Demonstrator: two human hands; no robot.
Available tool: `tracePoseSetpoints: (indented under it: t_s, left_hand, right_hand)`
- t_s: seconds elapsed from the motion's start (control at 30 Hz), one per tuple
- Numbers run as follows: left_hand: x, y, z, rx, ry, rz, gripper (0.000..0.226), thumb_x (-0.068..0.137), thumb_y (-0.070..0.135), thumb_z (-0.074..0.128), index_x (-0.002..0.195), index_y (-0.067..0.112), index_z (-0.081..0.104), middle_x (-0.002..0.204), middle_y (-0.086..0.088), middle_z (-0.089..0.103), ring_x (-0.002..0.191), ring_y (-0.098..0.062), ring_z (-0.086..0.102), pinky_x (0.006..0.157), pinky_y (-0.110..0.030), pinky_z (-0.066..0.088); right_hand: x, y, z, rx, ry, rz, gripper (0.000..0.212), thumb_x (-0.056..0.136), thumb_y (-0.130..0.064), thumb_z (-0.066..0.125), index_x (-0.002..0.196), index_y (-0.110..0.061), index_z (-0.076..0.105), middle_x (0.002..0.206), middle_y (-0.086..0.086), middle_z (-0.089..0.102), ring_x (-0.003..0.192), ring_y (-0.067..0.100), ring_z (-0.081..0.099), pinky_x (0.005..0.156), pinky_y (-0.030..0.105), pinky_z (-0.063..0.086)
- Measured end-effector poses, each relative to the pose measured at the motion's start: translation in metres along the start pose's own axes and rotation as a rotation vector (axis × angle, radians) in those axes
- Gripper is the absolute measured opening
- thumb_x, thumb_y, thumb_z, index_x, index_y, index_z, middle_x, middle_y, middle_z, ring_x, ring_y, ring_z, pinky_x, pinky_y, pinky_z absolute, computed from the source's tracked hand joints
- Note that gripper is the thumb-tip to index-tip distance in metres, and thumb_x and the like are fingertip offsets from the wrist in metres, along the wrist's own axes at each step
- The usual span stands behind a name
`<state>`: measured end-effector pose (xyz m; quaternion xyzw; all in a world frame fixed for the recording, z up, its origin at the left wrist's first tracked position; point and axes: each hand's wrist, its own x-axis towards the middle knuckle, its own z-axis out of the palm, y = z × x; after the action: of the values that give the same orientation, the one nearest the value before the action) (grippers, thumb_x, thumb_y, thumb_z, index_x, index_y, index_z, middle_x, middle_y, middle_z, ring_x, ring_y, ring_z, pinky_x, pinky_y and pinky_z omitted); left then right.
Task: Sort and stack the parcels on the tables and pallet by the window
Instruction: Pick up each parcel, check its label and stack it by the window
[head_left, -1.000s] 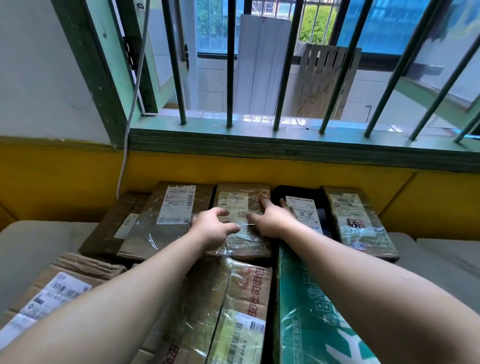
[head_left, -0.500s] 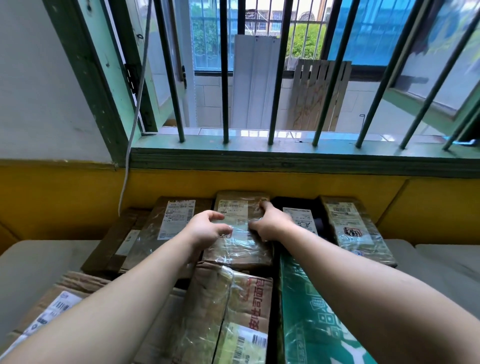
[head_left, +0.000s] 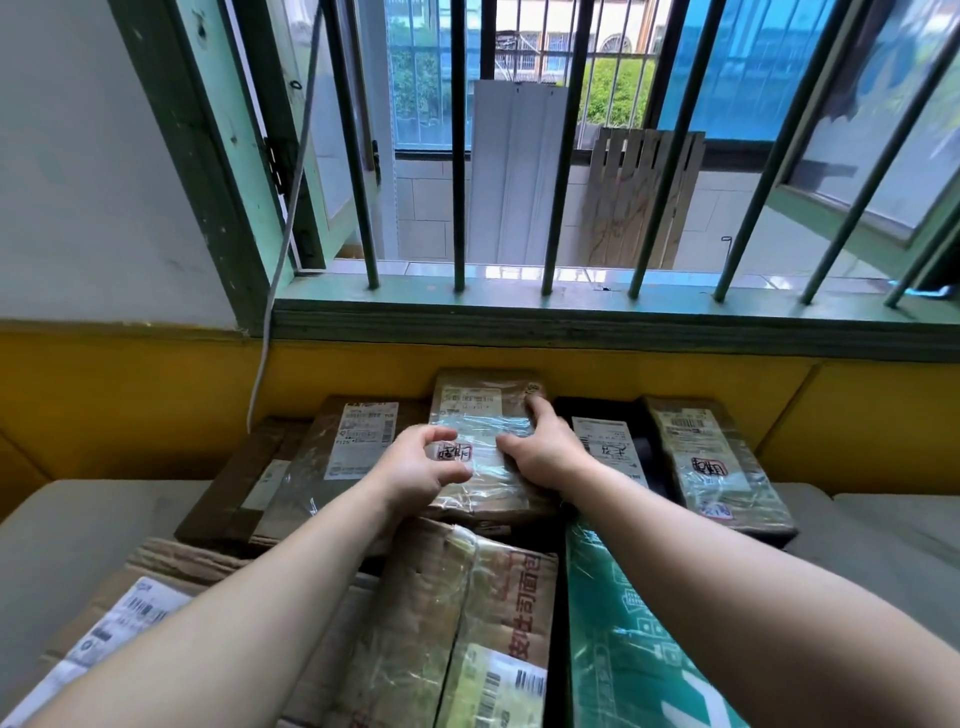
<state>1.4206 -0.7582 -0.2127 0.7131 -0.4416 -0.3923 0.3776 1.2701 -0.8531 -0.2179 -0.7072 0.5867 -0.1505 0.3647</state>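
Observation:
A brown parcel wrapped in clear tape (head_left: 480, 415) lies in the back row under the window, its far end close to the yellow wall. My right hand (head_left: 545, 452) holds its right edge, thumb on top and index finger stretched toward the far corner. My left hand (head_left: 415, 467) hovers at the parcel's left edge with fingers loosely curled and nothing in them. Beside it lie a labelled brown parcel (head_left: 358, 441), a black parcel (head_left: 608, 441) and another taped brown parcel (head_left: 711, 467).
Nearer me sit a brown parcel with red characters (head_left: 467, 597), a green box (head_left: 623, 623) and a labelled carton (head_left: 130, 623). A dark flat carton (head_left: 234, 488) lies far left. Grey table tops (head_left: 78, 519) flank the pile. A barred window sill (head_left: 571, 317) and a white cable (head_left: 280, 260) are above.
The taped parcel has slid away from me toward the wall and now sticks out past its neighbours. My left hand has loosened and lifted from its left edge.

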Motion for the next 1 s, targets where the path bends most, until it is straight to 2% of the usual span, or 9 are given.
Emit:
tracePoseSetpoints:
  t_s: [0.1,0.17,0.3,0.43,0.57,0.7,0.8,0.9,1.0]
  left_hand:
    - [-0.005,0.003,-0.002,0.075,0.027,0.064,0.055,0.08,0.009,0.075,0.131,0.011,0.054,0.135,-0.001,0.044,0.112,-0.009,0.045,0.092,-0.018,0.036]
    - [-0.007,0.006,-0.003,0.145,0.024,0.099,0.059,0.08,0.013,0.075,0.134,0.011,0.051,0.143,-0.001,0.037,0.121,-0.012,0.042,0.094,-0.014,0.029]
    - [-0.017,0.02,-0.005,0.265,-0.006,0.151,0.074,0.083,0.027,0.073,0.146,0.015,0.036,0.156,-0.002,0.015,0.14,-0.017,0.026,0.106,-0.018,0.02]
    - [-0.027,0.036,-0.005,0.293,0.036,0.182,0.08,0.083,0.035,0.072,0.149,0.018,0.031,0.16,-0.005,0.001,0.146,-0.019,0.016,0.115,-0.027,0.014]
    - [-0.043,0.055,-0.009,0.284,0.108,0.242,0.078,0.083,0.034,0.072,0.149,0.022,0.032,0.161,-0.001,-0.002,0.147,-0.018,0.011,0.115,-0.028,0.015]
    - [-0.071,0.074,-0.009,0.271,0.158,0.292,0.078,0.083,0.034,0.072,0.149,0.027,0.03,0.161,0.007,-0.006,0.147,-0.019,0.011,0.115,-0.034,0.021]
    - [-0.099,0.088,-0.011,0.26,0.192,0.356,0.079,0.083,0.033,0.072,0.149,0.028,0.028,0.16,0.008,-0.009,0.147,-0.019,0.01,0.114,-0.037,0.023]
    - [-0.13,0.103,-0.013,0.255,0.185,0.424,0.08,0.082,0.033,0.073,0.149,0.027,0.029,0.16,0.01,-0.009,0.145,-0.021,0.016,0.113,-0.038,0.028]
    - [-0.161,0.115,-0.012,0.265,0.138,0.484,0.082,0.081,0.036,0.073,0.149,0.028,0.028,0.159,0.011,-0.009,0.143,-0.026,0.025,0.112,-0.046,0.035]
  right_hand:
    - [-0.004,-0.003,-0.003,0.023,0.025,-0.037,0.077,0.089,-0.041,0.065,0.154,-0.028,0.025,0.15,0.008,0.041,0.132,0.027,0.046,0.107,0.034,0.036]
    - [-0.007,-0.006,-0.005,0.025,0.032,-0.059,0.077,0.089,-0.042,0.065,0.153,-0.029,0.025,0.149,0.008,0.041,0.131,0.027,0.046,0.107,0.035,0.037]
    - [-0.011,-0.016,-0.017,0.032,0.06,-0.086,0.077,0.088,-0.042,0.065,0.153,-0.029,0.026,0.147,0.009,0.042,0.128,0.028,0.049,0.107,0.038,0.04]
    - [-0.019,-0.031,-0.032,0.006,0.088,-0.111,0.073,0.089,-0.046,0.064,0.15,-0.032,0.026,0.139,0.01,0.043,0.117,0.03,0.055,0.102,0.04,0.046]
    - [-0.033,-0.043,-0.051,0.022,0.119,-0.137,0.076,0.088,-0.053,0.064,0.15,-0.035,0.024,0.14,0.01,0.037,0.117,0.032,0.055,0.1,0.043,0.048]
    - [-0.055,-0.055,-0.071,0.056,0.153,-0.197,0.079,0.089,-0.055,0.062,0.153,-0.038,0.019,0.144,0.008,0.032,0.118,0.029,0.054,0.094,0.038,0.05]
    - [-0.082,-0.066,-0.087,0.067,0.194,-0.243,0.082,0.089,-0.056,0.062,0.154,-0.04,0.015,0.145,0.007,0.031,0.118,0.028,0.054,0.098,0.045,0.051]
    - [-0.121,-0.072,-0.106,0.068,0.232,-0.271,0.082,0.091,-0.055,0.059,0.155,-0.04,0.01,0.148,0.008,0.029,0.123,0.028,0.05,0.102,0.045,0.049]
    - [-0.167,-0.072,-0.124,0.007,0.294,-0.284,0.081,0.094,-0.056,0.054,0.156,-0.037,0.006,0.15,0.008,0.028,0.127,0.027,0.047,0.103,0.041,0.045]
